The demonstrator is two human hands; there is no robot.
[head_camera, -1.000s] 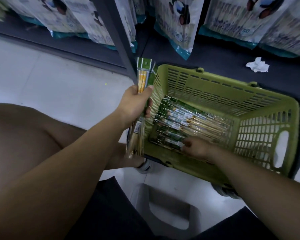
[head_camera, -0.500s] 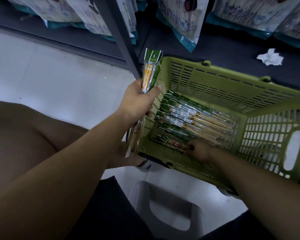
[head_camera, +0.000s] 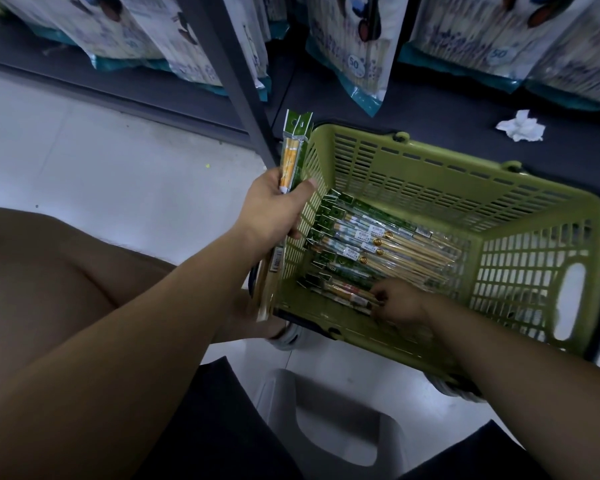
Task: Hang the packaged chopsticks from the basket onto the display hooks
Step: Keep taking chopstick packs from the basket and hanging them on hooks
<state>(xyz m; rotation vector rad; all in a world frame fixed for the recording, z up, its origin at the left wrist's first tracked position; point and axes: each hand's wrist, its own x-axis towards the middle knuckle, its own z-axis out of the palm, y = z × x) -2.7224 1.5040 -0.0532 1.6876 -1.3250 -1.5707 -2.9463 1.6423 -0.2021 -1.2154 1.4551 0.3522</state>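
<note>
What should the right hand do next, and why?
Probably pinch the pack under the right hand firmly and lift it out of the basket. That hand sits on the pack by the basket's near wall, though a firm grip isn't clear. The left hand holds a bundle outside it.

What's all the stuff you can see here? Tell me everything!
basket: one, green, before the shelf
loose packs: many, green and clear, in the basket
held packs: at least two, green and orange, left of the basket
bags: several, white and teal, hanging above
tissue: one, white, on the dark shelf base
stool: one, grey, nearest the person
left grip: holds the held packs
right grip: in the basket, fingers on a pack
</note>
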